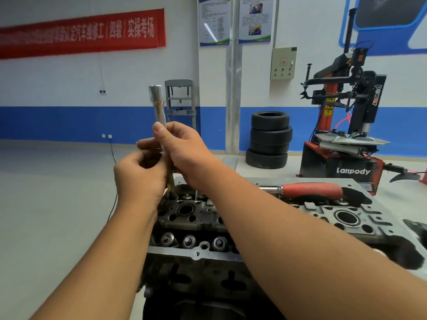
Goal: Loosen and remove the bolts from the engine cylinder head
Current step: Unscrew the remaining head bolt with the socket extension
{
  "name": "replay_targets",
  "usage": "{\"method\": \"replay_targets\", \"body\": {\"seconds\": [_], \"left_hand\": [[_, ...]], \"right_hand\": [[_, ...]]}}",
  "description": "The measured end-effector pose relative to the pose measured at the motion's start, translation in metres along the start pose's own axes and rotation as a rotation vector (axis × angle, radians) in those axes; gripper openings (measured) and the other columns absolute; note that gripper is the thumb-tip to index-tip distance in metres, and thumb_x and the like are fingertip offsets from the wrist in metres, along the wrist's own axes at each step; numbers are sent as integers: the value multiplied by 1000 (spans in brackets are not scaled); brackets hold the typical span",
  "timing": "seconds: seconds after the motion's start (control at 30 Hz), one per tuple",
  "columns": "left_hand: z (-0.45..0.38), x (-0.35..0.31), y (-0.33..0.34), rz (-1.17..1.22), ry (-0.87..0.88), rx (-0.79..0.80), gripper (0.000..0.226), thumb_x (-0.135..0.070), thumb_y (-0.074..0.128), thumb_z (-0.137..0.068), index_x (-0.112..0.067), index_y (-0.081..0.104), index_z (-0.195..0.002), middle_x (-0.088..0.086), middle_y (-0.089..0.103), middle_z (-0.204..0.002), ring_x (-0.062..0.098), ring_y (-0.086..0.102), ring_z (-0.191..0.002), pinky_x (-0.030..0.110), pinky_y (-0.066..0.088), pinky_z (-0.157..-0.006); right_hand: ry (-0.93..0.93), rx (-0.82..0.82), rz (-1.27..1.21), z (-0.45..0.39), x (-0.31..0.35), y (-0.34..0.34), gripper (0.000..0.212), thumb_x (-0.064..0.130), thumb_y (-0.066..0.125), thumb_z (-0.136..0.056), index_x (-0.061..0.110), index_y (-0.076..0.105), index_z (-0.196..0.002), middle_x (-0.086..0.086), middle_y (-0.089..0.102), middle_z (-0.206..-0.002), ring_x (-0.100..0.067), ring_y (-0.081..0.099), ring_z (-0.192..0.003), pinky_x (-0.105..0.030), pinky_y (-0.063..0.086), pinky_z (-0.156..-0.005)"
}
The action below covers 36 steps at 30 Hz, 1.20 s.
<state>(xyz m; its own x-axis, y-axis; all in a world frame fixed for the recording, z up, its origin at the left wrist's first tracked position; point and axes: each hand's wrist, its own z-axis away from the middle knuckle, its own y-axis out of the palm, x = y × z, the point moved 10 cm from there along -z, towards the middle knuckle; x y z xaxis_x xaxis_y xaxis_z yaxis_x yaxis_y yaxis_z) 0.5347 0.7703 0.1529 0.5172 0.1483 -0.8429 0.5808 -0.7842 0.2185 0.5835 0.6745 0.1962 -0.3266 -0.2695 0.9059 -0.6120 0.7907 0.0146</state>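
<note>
The grey engine cylinder head (208,218) fills the lower middle of the head view, with valve springs along its near edge. Above its far left end I hold a long silver socket extension (159,107) upright. My right hand (182,146) grips the shaft high up, thumb against it. Lower down, my left hand (138,174) is curled round a dark bolt (170,181) that hangs from the tool's bottom end just above the head. A ratchet wrench with a red handle (312,190) lies on the far side of the cylinder head.
A stack of black tyres (269,139) stands by the blue-and-white wall. A red and black tyre-changing machine (346,135) is at the right. A grey press frame (180,100) is behind my hands. The pale floor opens out to the left.
</note>
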Motion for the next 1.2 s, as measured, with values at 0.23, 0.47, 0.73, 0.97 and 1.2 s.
{"method": "replay_targets", "body": {"seconds": [0.23,0.47,0.73,0.97,1.2], "left_hand": [[1,-4,8,5,-17,44,17,-40,70,-99,-31,78,-87,5,80,-88,33,78,-86,60,64,-74],[3,-5,1,-44,12,-3,9,-36,81,-87,-30,74,-85,1,78,-85,27,78,-83,56,65,-74],[2,-10,1,-56,58,-13,10,-23,79,-93,-29,72,-91,1,77,-89,28,78,-83,59,64,-76],[3,-1,12,42,-31,92,21,-44,63,-101,-31,78,-93,-1,80,-88,26,79,-87,47,63,-71],[4,-10,1,-89,61,-27,18,-17,82,-89,-26,67,-89,-3,74,-76,31,76,-76,62,63,-74]], "right_hand": [[45,27,-39,4,2,2,32,38,50,-109,10,68,-110,-16,76,-116,-16,73,-84,-24,57,-58],[6,-3,-24,3,5,0,22,33,62,-104,12,64,-96,-18,75,-117,-27,73,-90,-51,63,-83],[24,-14,-41,3,5,-1,30,39,63,-103,9,67,-105,-17,76,-115,-25,73,-91,-53,62,-88],[20,-57,10,3,8,-5,38,41,52,-108,9,70,-101,-7,76,-106,-10,69,-74,-28,58,-59],[6,-26,-28,4,7,-2,23,35,67,-101,12,66,-97,-11,77,-110,-19,71,-82,-33,59,-61]]}}
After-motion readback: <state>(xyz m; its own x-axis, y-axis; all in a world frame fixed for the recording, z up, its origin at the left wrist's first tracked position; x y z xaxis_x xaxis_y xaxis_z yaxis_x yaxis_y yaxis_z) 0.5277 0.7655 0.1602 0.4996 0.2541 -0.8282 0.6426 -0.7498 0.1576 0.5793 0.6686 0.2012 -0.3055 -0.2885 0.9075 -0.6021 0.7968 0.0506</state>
